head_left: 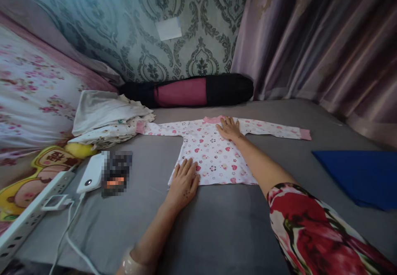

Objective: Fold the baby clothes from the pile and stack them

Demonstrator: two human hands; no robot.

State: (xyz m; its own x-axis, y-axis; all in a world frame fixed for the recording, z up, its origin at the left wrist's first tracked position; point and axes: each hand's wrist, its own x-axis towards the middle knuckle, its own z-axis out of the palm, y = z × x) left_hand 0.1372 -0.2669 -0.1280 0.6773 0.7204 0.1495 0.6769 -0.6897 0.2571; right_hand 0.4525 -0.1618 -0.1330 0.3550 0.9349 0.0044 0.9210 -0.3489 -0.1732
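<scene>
A small white long-sleeved shirt (214,155) with pink hearts and flowers lies spread flat, its pink collar (213,120) toward the wall and both sleeves stretched out sideways. My left hand (185,180) rests flat on its lower left corner, fingers extended. Up near the collar, on the right shoulder, my right hand (228,128) lies with its fingers spread on the fabric. Neither hand grips anything. The left pink cuff (140,127) touches a pile of folded light cloths (105,118); the right pink cuff (305,134) lies on the grey sheet (223,221).
At the left are a white power strip (37,204) with a plugged-in charger (56,202), cables, a white device (91,171) and a yellow cartoon cushion (49,163). A blue folded cloth (356,175) lies right. A black-and-pink long bag (181,92) lies along the wall.
</scene>
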